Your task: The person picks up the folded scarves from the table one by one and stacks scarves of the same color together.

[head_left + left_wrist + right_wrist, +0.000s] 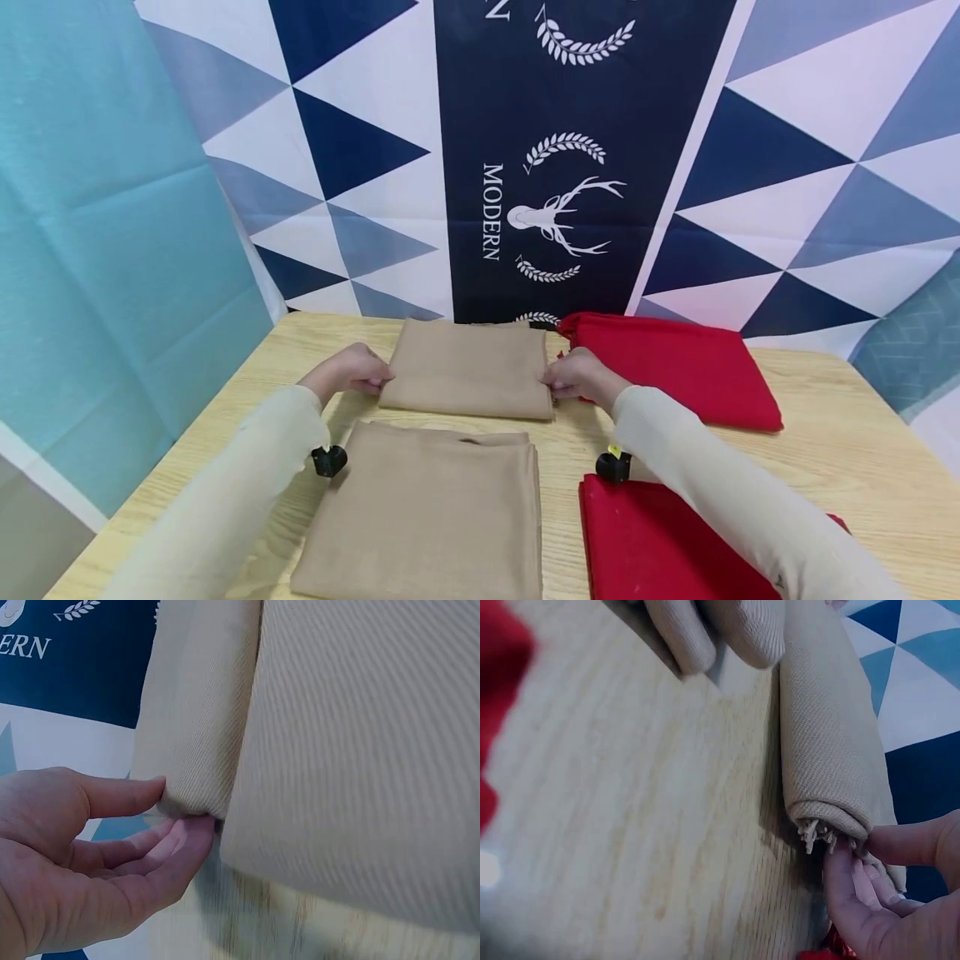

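Observation:
A folded beige cloth (468,371) lies toward the back of the table, its long side facing me. My left hand (354,369) pinches its left edge; in the left wrist view the thumb is on top and the fingers (187,844) are beneath. At the opposite edge my right hand (581,375) pinches the cloth between thumb and fingers, beside a frayed fringe (821,834) in the right wrist view. Nearer to me lies a second folded beige cloth (435,512), squarish and flat, between my forearms.
On the right, a folded red cloth (675,367) sits at the back, partly behind my right hand. Another red cloth (652,542) lies in front, partly covered by my right sleeve (720,475). A patterned curtain (375,167) hangs behind the wooden table (847,450).

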Demonstrator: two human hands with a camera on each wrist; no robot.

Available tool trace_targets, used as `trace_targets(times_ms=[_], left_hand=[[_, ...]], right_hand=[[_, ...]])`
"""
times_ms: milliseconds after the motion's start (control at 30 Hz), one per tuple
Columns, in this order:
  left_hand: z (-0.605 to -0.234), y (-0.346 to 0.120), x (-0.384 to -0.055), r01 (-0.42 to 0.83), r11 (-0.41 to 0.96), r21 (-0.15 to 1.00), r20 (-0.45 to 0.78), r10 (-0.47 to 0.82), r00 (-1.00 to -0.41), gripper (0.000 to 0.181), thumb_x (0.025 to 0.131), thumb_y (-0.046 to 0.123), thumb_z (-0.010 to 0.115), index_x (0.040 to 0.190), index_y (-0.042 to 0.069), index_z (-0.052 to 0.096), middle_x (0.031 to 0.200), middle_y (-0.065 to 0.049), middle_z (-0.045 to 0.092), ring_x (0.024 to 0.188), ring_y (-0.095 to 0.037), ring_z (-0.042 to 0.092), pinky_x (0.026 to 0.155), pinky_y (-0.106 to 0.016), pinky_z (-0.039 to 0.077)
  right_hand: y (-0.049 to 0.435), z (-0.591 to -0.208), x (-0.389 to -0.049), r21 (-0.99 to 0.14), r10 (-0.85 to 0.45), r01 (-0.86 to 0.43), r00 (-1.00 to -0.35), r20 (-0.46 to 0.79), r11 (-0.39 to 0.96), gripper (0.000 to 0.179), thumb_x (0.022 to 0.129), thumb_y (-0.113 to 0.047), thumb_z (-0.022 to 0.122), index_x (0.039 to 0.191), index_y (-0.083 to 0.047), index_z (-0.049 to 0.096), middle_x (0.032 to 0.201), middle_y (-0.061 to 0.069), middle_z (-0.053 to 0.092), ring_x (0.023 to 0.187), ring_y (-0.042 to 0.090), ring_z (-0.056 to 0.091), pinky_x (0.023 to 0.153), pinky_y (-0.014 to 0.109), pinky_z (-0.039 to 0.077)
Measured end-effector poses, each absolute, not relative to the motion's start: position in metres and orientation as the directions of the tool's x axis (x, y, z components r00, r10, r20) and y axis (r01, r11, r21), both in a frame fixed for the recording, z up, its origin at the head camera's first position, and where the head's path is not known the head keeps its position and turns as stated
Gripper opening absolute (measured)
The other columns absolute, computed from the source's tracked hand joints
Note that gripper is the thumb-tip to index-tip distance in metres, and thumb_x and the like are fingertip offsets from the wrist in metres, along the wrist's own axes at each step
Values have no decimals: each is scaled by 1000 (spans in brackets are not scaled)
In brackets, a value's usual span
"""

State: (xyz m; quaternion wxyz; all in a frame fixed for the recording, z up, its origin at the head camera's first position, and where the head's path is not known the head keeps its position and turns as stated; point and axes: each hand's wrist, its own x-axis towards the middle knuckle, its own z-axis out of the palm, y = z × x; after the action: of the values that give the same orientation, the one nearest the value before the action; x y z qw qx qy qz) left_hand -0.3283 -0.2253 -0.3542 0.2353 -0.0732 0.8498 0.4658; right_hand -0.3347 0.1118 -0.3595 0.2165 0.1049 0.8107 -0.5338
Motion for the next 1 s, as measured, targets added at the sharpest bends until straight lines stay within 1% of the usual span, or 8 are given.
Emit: trace_targets(times_ms=[100,233,400,533,600,700,867,1000], left_hand=[[-354,-231,-326,-316,566,762,-469,146,-871,6,90,3,56,87,-2,57,65,3,47,62,-5,53,71,-22,57],[-354,-236,-325,-297,582,757,-477,181,-860,9,91,3,55,82,1,56,62,4,47,63,-5,52,70,-20,56],[-355,-233,-328,-293,584,757,-465,167,-869,15,93,8,54,99,-5,59,73,2,52,69,-6,54,73,-21,55],[-355,-228,-331,-294,579,760,-430,110,-896,24,94,8,54,110,-9,58,84,-1,53,75,-8,53,74,-22,52],[-355,-225,-334,-313,559,768,-422,75,-903,20,94,7,54,106,-7,57,86,-1,52,76,-9,52,74,-21,52],[-355,-223,-338,-354,530,770,-435,32,-900,10,93,8,55,99,-1,54,84,0,49,75,-8,50,72,-19,49],[-358,-220,-342,-421,467,778,-495,41,-868,9,95,9,53,90,5,47,73,4,46,67,-5,48,67,-18,47],[-360,-220,-345,-463,351,814,-529,120,-840,21,96,5,49,77,8,43,56,8,38,56,-4,41,63,-19,42]], right_hand=[[113,-357,-329,-822,-106,416,-866,-488,388,10,85,6,60,81,-2,54,60,-3,53,58,5,54,66,24,57],[116,-357,-326,-812,-161,425,-839,-519,401,6,86,4,62,91,2,59,66,-1,61,64,6,60,73,28,59],[131,-386,-357,-833,-164,424,-849,-503,355,14,80,-4,74,84,0,61,63,1,64,60,8,62,70,30,59],[137,-410,-385,-838,-101,418,-873,-478,351,24,78,-11,78,90,-3,60,65,0,64,58,7,61,64,28,57],[131,-407,-387,-818,-60,439,-868,-493,371,26,80,-13,76,97,-4,58,68,-1,62,61,6,60,68,28,57],[128,-403,-392,-796,-101,478,-831,-546,372,31,81,-18,77,101,-5,58,75,1,60,66,9,58,75,30,57],[118,-380,-376,-753,-119,549,-774,-622,364,19,90,-17,64,101,-6,54,81,1,59,74,8,57,92,33,54],[114,-368,-364,-735,-164,598,-729,-664,320,11,93,-16,59,88,-10,52,69,-3,60,69,6,56,80,25,53]])
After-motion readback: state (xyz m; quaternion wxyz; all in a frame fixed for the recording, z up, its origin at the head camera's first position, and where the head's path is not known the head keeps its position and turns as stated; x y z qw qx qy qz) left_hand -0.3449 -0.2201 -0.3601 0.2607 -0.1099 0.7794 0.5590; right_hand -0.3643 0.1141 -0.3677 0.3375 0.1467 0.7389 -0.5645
